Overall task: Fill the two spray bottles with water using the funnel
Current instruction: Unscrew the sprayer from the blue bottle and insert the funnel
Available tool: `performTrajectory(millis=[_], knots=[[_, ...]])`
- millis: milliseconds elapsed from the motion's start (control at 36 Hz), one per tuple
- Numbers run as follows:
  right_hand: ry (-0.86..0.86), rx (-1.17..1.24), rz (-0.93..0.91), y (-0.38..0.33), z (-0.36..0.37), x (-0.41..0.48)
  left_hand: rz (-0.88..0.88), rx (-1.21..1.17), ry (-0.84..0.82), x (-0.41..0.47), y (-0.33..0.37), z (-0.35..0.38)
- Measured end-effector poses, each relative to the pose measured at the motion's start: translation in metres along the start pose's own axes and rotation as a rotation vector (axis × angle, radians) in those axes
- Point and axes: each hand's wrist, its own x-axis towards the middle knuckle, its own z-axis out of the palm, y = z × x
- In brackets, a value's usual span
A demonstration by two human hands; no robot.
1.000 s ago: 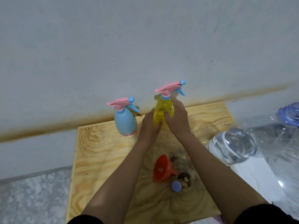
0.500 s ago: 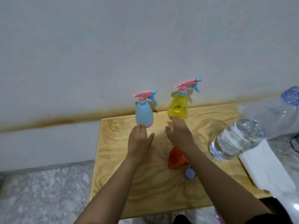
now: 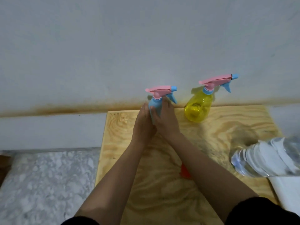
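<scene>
A light-blue spray bottle [image 3: 156,105] with a pink and blue trigger head stands at the back of the wooden board [image 3: 227,132], by the wall. My left hand [image 3: 142,125] and my right hand [image 3: 165,120] wrap around its body from both sides. To its right stands a yellow spray bottle [image 3: 198,109], untouched, with the same kind of head screwed on. The orange funnel [image 3: 185,172] lies on the board, mostly hidden under my right forearm. A large clear water bottle [image 3: 266,158] with water in it sits at the right edge.
The board rests against a white wall [image 3: 146,46] with a brown stain along its base. A marbled grey floor [image 3: 45,184] lies to the left. A white cloth or sheet [image 3: 285,187] lies under the water bottle at the right.
Both hands left the yellow bottle, hovered over the board, then closed around the blue bottle. The camera view shifted left, so the bottles appear further right.
</scene>
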Motion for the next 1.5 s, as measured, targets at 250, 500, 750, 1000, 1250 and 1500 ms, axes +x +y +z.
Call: performTrajectory(millis=[250,500,750,1000,1250,1500], knots=[[0.082,0.247,0.001,-0.002,0.006,0.017,-0.216,-0.305,-0.058,0.005,0.002,0.017],[0.097,0.334,-0.010,-0.011,-0.001,0.016,-0.199,-0.420,0.058,0.000,0.012,0.006],[0.077,0.402,-0.043,-0.032,-0.029,-0.003,-0.103,-0.412,0.208,-0.024,0.028,-0.022],[-0.014,0.615,-0.003,-0.050,-0.063,-0.043,-0.115,-0.635,0.113,-0.063,0.043,-0.052],[-0.056,0.841,0.040,-0.053,-0.086,-0.084,-0.059,-0.715,-0.048,-0.102,0.056,-0.082],[-0.336,0.863,0.072,-0.057,-0.109,-0.095,-0.072,-0.843,-0.178,-0.127,0.064,-0.094]])
